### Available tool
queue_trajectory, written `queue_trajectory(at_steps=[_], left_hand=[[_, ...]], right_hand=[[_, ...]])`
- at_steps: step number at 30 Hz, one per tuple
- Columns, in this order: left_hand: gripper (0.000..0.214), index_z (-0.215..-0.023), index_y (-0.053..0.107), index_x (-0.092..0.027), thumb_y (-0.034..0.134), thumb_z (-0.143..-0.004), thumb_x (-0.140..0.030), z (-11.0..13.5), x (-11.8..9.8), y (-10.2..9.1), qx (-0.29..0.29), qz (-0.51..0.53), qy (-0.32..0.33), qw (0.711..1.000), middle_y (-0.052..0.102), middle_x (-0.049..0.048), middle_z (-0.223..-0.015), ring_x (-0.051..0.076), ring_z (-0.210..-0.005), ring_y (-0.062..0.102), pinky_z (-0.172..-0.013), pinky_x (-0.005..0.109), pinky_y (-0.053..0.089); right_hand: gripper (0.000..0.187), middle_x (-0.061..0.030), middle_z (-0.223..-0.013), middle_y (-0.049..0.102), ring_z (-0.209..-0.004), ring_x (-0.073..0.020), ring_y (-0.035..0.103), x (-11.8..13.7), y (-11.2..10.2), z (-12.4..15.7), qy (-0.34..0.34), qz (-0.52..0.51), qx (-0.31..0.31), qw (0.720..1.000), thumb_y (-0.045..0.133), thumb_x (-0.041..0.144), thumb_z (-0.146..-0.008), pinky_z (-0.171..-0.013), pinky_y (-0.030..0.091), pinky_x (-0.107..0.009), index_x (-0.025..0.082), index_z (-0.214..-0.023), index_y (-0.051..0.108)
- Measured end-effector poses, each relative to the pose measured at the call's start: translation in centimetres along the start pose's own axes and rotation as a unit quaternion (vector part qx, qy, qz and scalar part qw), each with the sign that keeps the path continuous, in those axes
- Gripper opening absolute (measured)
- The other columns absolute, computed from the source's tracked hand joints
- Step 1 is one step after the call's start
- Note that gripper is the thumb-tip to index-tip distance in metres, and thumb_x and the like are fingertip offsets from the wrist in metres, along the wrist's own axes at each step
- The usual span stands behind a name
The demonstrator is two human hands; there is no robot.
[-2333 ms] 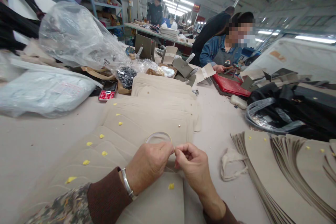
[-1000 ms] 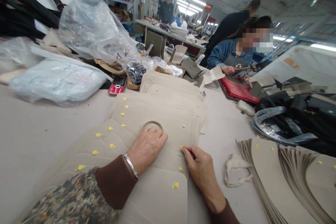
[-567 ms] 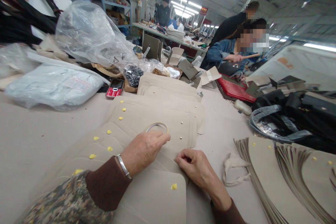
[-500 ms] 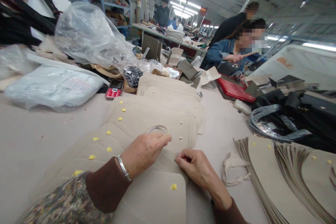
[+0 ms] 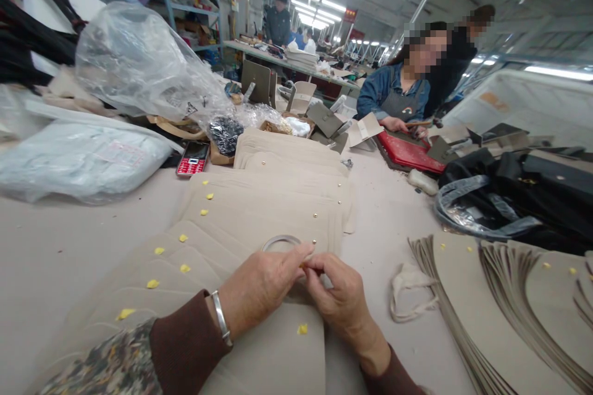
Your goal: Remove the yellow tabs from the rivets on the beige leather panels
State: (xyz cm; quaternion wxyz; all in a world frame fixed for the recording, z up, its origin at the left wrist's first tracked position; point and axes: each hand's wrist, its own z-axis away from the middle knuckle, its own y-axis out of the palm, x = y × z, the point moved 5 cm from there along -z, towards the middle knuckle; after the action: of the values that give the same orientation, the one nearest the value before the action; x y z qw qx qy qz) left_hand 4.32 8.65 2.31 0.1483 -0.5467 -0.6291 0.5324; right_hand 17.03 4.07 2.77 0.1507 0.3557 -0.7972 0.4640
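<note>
My left hand (image 5: 266, 281) is closed around a narrow roll of tape (image 5: 280, 238). Only the roll's upper rim shows above the fingers. Fingertips pressed together, my right hand (image 5: 340, 293) meets the left fingertips and pinches a small yellowish bit of tape (image 5: 303, 265) there. Beneath both hands lie overlapping beige panels (image 5: 259, 210), fanned towards me. Several have small yellow tape pieces (image 5: 152, 284) at the left, and some carry metal studs at the right. The nearest panel (image 5: 278, 352) has one yellow piece (image 5: 302, 329) near its right corner.
Fanned beige panels (image 5: 482, 296) and a cloth strip (image 5: 410, 290) lie at right, with black bags (image 5: 519, 197) behind. Plastic-wrapped goods (image 5: 88, 148) and a red phone (image 5: 192, 159) are at left. A co-worker (image 5: 393, 92) sits across the table by a red board (image 5: 410, 151).
My right hand has moved up and left to meet the left fingertips; the hands were apart before. The seated co-worker's hands are lower, and a standing person behind has shifted right.
</note>
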Motion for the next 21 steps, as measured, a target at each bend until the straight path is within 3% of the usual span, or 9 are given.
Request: queue_trajectory(at_steps=[4, 7, 10, 13, 15, 18, 21], left_hand=[[0.011, -0.099, 0.053, -0.018, 0.042, -0.096, -0.017, -0.2, 0.4, 0.4, 0.071, 0.026, -0.058, 0.995, 0.065, 0.0011, -0.080, 0.016, -0.071, 0.064, -0.060, 0.024, 0.046], [0.013, -0.087, 0.052, -0.019, 0.042, -0.095, -0.016, -0.3, 0.3, 0.3, 0.069, 0.017, -0.071, 0.995, 0.062, -0.0002, -0.075, 0.015, -0.066, 0.060, -0.058, 0.024, 0.042], [0.017, -0.083, 0.050, -0.018, 0.039, -0.094, -0.013, -0.3, 0.0, 0.2, 0.022, 0.002, -0.053, 0.998, 0.059, 0.0001, -0.072, 0.015, -0.063, 0.056, -0.056, 0.024, 0.040], [0.020, -0.082, 0.050, -0.017, 0.035, -0.094, -0.011, -0.2, -0.5, 0.0, -0.028, 0.000, -0.021, 0.999, 0.056, 0.0005, -0.070, 0.015, -0.062, 0.055, -0.057, 0.025, 0.039], [0.019, -0.084, 0.051, -0.017, 0.036, -0.094, -0.011, -0.2, -0.5, 0.0, -0.028, -0.022, -0.019, 0.999, 0.056, 0.0005, -0.071, 0.015, -0.063, 0.055, -0.057, 0.025, 0.040], [0.015, -0.086, 0.052, -0.018, 0.042, -0.093, -0.010, -0.3, 0.1, 0.3, 0.039, -0.094, -0.059, 0.993, 0.057, 0.0010, -0.075, 0.017, -0.067, 0.054, -0.057, 0.026, 0.040], [0.012, -0.089, 0.053, -0.019, 0.046, -0.091, -0.009, -0.2, 0.7, 0.7, 0.112, -0.140, -0.090, 0.980, 0.057, 0.0031, -0.083, 0.019, -0.075, 0.054, -0.059, 0.027, 0.043]], right_hand=[[0.019, -0.0022, -0.065, 0.063, -0.059, -0.0134, 0.057, 0.0, 0.2, 0.4, 0.007, 0.077, -0.011, 0.997, 0.047, 0.011, -0.085, -0.058, 0.044, -0.024, 0.019, -0.075, 0.061], [0.018, -0.0019, -0.063, 0.063, -0.058, -0.0135, 0.057, 0.2, 0.2, 0.4, 0.038, 0.072, -0.025, 0.996, 0.048, 0.013, -0.081, -0.059, 0.045, -0.024, 0.019, -0.074, 0.064], [0.014, -0.0013, -0.062, 0.065, -0.054, -0.0128, 0.057, -0.8, 0.4, 0.3, 0.165, -0.032, -0.035, 0.985, 0.053, 0.020, -0.080, -0.055, 0.047, -0.023, 0.018, -0.074, 0.066], [0.018, 0.0012, -0.054, 0.060, -0.045, -0.0116, 0.054, -3.2, 0.7, 0.6, 0.324, -0.165, -0.047, 0.930, 0.059, 0.032, -0.079, -0.045, 0.045, -0.022, 0.016, -0.072, 0.064], [0.025, 0.0017, -0.052, 0.059, -0.042, -0.0113, 0.053, -5.0, 0.6, 0.8, 0.387, -0.208, -0.060, 0.896, 0.064, 0.039, -0.075, -0.041, 0.043, -0.022, 0.015, -0.073, 0.064], [0.034, -0.0003, -0.057, 0.062, -0.044, -0.0107, 0.054, -6.9, 0.5, 0.8, 0.409, -0.233, -0.052, 0.881, 0.068, 0.045, -0.072, -0.043, 0.045, -0.022, 0.012, -0.080, 0.068], [0.036, -0.0013, -0.058, 0.063, -0.047, -0.0111, 0.055, -7.5, 0.4, 0.4, 0.390, -0.207, -0.032, 0.897, 0.067, 0.047, -0.075, -0.047, 0.047, -0.023, 0.011, -0.082, 0.071]])
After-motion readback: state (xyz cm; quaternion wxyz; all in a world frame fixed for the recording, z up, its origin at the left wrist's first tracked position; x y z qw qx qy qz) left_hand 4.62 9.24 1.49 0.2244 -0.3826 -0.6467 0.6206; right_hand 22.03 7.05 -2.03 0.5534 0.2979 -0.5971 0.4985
